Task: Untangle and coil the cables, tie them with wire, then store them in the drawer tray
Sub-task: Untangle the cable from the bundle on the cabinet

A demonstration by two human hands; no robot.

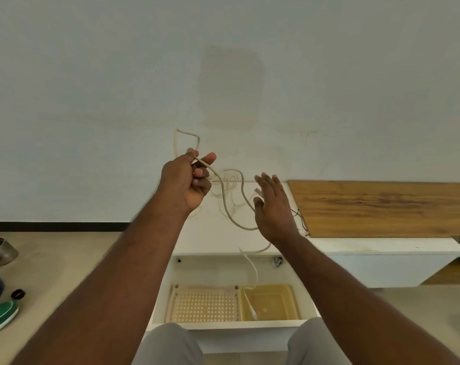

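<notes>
As we look down past our knees, the open drawer (pixel 231 270) holds a tray (pixel 269 302) with the cable (pixel 225 204) end trailing in. Farther, our right hand (pixel 272 206) hovers flat and empty; our left hand (pixel 189 180) pinches the cable. It looks light, limp, easily gathered mid-length. The tangle on the cabinet top (pixel 213 233) blurs together.
</notes>
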